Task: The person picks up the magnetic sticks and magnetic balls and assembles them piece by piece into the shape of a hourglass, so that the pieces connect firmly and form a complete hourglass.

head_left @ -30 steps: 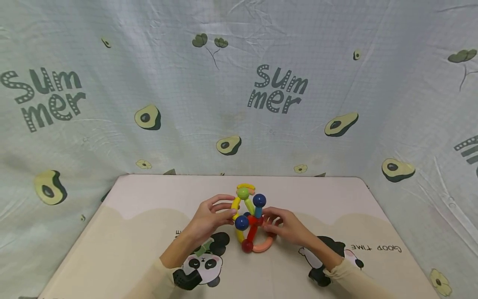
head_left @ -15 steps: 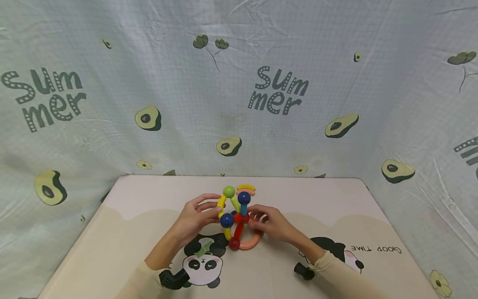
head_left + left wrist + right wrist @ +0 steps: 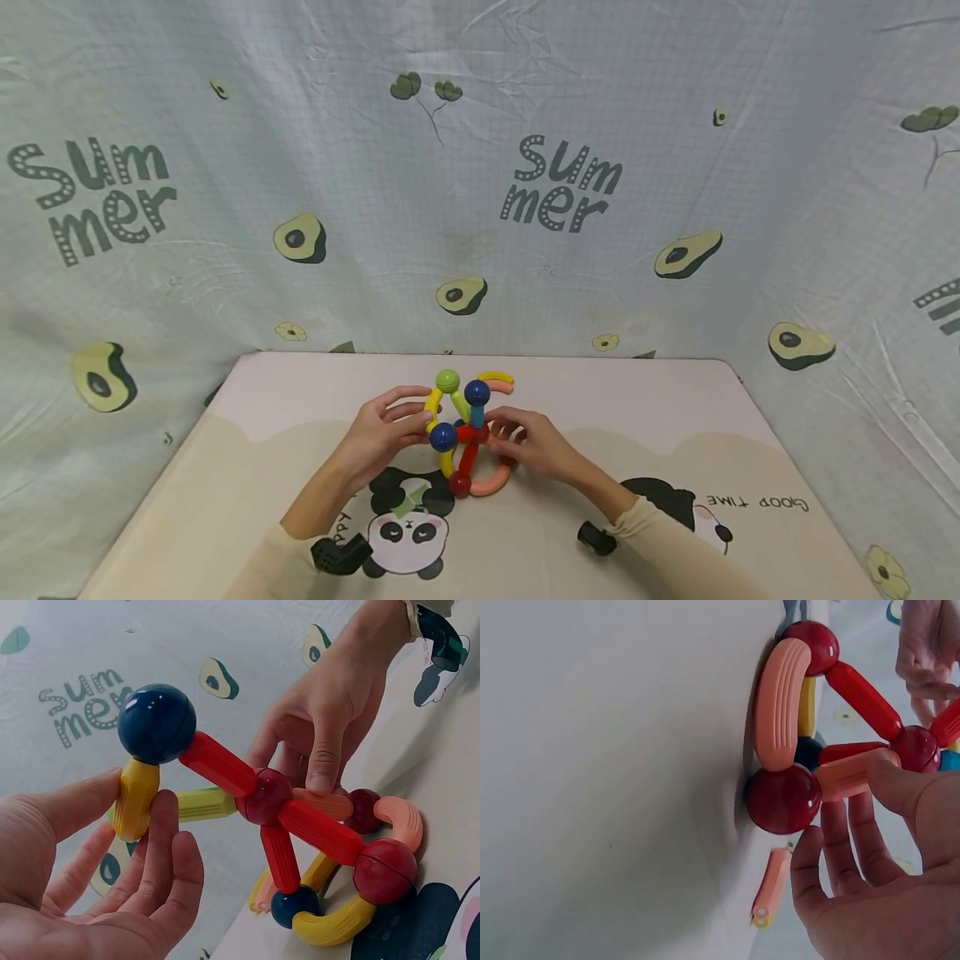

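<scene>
A structure of magnetic balls and rods stands on the table, its base ring of curved yellow and salmon rods joining red balls and a blue ball. My left hand (image 3: 382,432) pinches a yellow curved rod (image 3: 136,801) below a blue ball (image 3: 157,723). On the other side my right hand (image 3: 538,448) pinches a salmon rod (image 3: 847,777) between thumb and fingers, beside the central red ball (image 3: 264,796). Red rods run outward from that ball, along with a lime rod (image 3: 206,804). In the head view, a green ball (image 3: 447,382) and a second blue ball (image 3: 477,392) top the structure.
Behind the structure lie a loose yellow curved rod (image 3: 497,377) and a salmon curved rod (image 3: 502,387), side by side. The table (image 3: 645,400) has printed pandas and lettering. A patterned cloth (image 3: 360,208) hangs along its back and sides.
Both hands have shifted the structure left across the table, mostly in the first half second. The grips look the same, and the loose rods behind have stayed put.
</scene>
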The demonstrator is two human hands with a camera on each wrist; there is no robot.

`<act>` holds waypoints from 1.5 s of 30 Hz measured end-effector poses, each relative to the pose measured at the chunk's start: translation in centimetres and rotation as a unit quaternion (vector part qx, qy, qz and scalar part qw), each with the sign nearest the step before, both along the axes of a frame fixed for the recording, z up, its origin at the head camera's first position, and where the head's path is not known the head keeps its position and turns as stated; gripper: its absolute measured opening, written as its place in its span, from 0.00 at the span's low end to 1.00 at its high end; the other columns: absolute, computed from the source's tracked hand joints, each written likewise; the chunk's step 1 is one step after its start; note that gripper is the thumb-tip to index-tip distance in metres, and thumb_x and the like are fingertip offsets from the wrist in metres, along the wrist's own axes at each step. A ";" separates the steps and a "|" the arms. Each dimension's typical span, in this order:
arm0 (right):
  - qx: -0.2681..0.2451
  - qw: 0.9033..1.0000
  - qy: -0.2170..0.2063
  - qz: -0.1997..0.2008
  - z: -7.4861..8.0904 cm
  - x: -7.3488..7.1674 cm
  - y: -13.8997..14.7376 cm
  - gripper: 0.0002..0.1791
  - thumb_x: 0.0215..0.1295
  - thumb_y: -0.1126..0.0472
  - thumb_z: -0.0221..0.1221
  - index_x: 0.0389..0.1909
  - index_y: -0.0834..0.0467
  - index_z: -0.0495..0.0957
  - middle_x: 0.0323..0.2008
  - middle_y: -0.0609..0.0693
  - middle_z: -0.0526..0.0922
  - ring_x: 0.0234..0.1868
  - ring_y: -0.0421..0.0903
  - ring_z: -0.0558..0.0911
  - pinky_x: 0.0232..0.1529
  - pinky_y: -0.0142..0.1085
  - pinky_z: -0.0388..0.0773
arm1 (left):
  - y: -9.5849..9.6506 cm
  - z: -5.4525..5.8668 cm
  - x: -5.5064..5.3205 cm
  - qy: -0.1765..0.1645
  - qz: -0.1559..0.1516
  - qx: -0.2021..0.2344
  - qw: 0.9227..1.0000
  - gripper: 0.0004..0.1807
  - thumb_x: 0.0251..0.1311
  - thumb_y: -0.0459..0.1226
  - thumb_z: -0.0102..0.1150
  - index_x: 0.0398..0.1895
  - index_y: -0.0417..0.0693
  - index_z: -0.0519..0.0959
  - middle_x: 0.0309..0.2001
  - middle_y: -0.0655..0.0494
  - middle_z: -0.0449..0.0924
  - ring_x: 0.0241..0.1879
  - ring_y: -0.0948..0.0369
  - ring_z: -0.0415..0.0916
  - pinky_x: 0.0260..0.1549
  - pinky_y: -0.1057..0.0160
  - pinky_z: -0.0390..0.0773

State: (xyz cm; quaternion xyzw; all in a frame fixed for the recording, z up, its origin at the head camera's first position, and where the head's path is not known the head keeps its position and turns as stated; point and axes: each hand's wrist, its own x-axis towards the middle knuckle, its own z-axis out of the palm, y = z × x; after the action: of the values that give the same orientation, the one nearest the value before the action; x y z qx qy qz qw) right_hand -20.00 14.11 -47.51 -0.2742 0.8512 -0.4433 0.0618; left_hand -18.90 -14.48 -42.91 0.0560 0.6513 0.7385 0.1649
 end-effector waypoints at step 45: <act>0.071 0.977 -0.012 -0.201 -2.1 -8.5 -0.7 0.12 0.65 0.67 0.68 0.49 0.58 0.85 0.40 0.53 0.83 0.39 0.50 0.77 0.43 0.41 0.78 | -0.3 -0.4 0.2 0.002 -0.001 0.006 1.000 0.28 0.68 0.32 0.65 0.68 0.38 0.69 0.60 0.31 0.77 0.46 0.54 0.84 0.49 0.59 0.83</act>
State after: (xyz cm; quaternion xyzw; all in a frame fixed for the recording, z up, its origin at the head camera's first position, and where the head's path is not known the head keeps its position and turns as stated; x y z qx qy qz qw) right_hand -28.50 13.45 -49.61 -0.0866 0.9176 -0.3879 0.0010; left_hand -18.65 -14.82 -43.28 0.0584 0.6475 0.7419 0.1641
